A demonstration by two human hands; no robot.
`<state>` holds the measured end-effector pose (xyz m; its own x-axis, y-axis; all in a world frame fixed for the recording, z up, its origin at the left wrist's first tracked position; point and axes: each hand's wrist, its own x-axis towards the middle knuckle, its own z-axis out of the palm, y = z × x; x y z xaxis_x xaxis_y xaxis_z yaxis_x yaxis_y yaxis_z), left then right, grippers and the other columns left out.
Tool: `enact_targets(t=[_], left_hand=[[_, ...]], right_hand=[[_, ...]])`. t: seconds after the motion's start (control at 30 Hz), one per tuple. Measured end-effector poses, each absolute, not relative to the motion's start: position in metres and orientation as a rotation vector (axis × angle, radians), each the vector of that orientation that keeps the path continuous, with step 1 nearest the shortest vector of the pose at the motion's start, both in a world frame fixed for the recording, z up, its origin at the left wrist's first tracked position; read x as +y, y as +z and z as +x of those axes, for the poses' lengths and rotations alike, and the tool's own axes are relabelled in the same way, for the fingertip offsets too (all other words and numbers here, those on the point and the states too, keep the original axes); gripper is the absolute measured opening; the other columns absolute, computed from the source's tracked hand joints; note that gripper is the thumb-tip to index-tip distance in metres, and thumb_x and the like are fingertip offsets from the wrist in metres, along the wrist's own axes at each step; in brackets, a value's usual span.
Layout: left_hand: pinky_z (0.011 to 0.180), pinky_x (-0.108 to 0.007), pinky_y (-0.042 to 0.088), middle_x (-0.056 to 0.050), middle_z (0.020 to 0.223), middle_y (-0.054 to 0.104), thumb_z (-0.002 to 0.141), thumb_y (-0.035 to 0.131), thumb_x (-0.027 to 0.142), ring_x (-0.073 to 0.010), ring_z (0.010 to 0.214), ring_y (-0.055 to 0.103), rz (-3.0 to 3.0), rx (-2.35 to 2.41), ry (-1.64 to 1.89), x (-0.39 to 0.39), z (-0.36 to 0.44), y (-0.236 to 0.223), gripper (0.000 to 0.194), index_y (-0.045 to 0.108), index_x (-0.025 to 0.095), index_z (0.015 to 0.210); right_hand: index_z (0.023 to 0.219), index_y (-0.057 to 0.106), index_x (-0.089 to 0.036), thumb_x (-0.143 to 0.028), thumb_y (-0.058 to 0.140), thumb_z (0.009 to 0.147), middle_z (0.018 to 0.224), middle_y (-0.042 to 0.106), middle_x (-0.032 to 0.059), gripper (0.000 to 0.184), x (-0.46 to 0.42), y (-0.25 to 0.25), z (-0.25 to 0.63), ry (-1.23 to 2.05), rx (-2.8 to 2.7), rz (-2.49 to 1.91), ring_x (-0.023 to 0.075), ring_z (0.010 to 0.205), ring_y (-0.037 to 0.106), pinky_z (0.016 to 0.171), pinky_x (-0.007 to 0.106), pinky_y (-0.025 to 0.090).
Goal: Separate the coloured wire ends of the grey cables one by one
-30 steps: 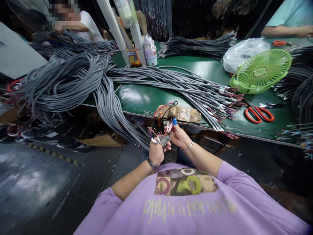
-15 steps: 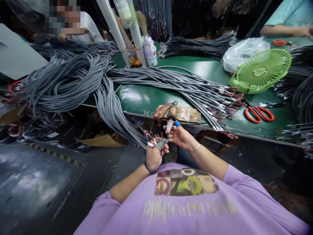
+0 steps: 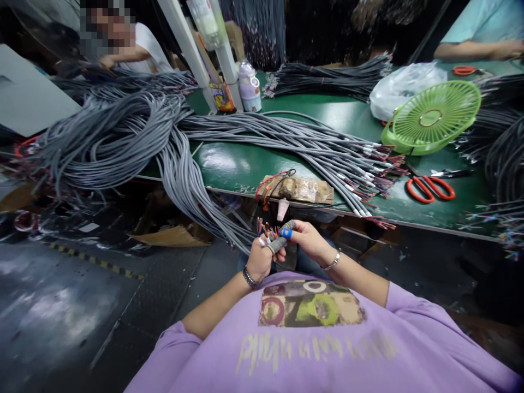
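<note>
Several grey cables (image 3: 241,240) run down from the bench into my left hand (image 3: 260,261), closed around them near their ends. Thin coloured wires (image 3: 262,225) fan out above that fist, beside short white sleeves. Grey wrapping covers the left thumb (image 3: 276,246). My right hand (image 3: 311,240) is closed in a pinch right against it, with a blue cover (image 3: 287,233) on the thumb and grey wrapping on a finger. What the pinch holds is hidden. A pale pink tapered piece (image 3: 283,209) stands just beyond both hands, apart from them, at the bench edge.
A taped wooden block (image 3: 307,189) with red and black leads sits at the bench edge. Beyond lie grey cable bundles (image 3: 254,130), orange-handled scissors (image 3: 429,188), a green fan (image 3: 432,117), a plastic bag (image 3: 403,87) and a bottle (image 3: 250,90). Two people are across the bench.
My right hand has come away from the pink piece, back and down against my left hand, and has closed into a pinch. The left hand keeps its hold on the cables.
</note>
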<state>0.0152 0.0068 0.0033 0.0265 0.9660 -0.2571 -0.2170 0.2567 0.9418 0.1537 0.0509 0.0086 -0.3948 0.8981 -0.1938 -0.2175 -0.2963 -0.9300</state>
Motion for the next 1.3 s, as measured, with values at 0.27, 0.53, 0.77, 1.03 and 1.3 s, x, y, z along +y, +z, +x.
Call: enact_targets(t=[0.27, 0.53, 0.77, 1.03, 1.3], left_hand=[[0.036, -0.017, 0.03, 0.002, 0.048, 0.058, 0.068, 0.07, 0.035, -0.0074, 0.038, 0.051, 0.741, 1.166, 1.344, 0.006, 0.02, 0.006, 0.023, 0.059, 0.015, 0.066], [0.034, -0.015, 0.029, 0.002, 0.049, 0.058, 0.067, 0.069, 0.035, -0.0061, 0.037, 0.049, 0.683, 1.095, 1.323, 0.012, 0.012, 0.019, 0.022, 0.061, 0.014, 0.068], [0.032, -0.015, 0.031, 0.003, 0.046, 0.056, 0.06, 0.074, 0.033, -0.0058, 0.035, 0.046, 0.604, 1.046, 1.293, 0.023, 0.012, 0.022, 0.023, 0.06, 0.015, 0.066], [0.032, -0.014, 0.031, 0.003, 0.047, 0.056, 0.059, 0.074, 0.032, -0.0056, 0.036, 0.047, 0.604, 1.046, 1.28, 0.028, 0.012, 0.018, 0.024, 0.058, 0.015, 0.066], [0.031, -0.014, 0.03, 0.003, 0.045, 0.057, 0.058, 0.075, 0.033, -0.0061, 0.034, 0.047, 0.621, 1.094, 1.236, 0.031, 0.016, 0.014, 0.027, 0.055, 0.015, 0.065]], right_hand=[[0.068, 0.061, -0.015, -0.04, 0.075, 0.065, 0.06, 0.054, -0.0035, 0.029, 0.044, 0.004, 0.143, 1.721, -1.063, -0.956, 0.0072, 0.054, 0.043, 0.053, 0.022, 0.036], [0.076, 0.062, -0.015, -0.057, 0.059, 0.076, 0.067, 0.059, 0.0009, 0.042, 0.07, -0.005, 0.148, 1.98, -0.648, -0.931, 0.0075, 0.053, 0.049, 0.052, 0.022, 0.045], [0.075, 0.063, -0.016, -0.055, 0.065, 0.073, 0.064, 0.058, -0.0002, 0.039, 0.09, 0.006, 0.138, 1.941, -0.828, -0.851, 0.0079, 0.053, 0.047, 0.053, 0.022, 0.043], [0.078, 0.067, -0.017, -0.063, 0.059, 0.073, 0.066, 0.061, 0.0015, 0.047, 0.09, -0.004, 0.131, 1.902, -0.762, -0.827, 0.0104, 0.058, 0.051, 0.056, 0.023, 0.043], [0.08, 0.068, -0.015, -0.052, 0.064, 0.076, 0.066, 0.062, 0.0007, 0.038, 0.096, -0.001, 0.123, 1.979, -0.504, -0.752, 0.0091, 0.057, 0.052, 0.052, 0.021, 0.043]])
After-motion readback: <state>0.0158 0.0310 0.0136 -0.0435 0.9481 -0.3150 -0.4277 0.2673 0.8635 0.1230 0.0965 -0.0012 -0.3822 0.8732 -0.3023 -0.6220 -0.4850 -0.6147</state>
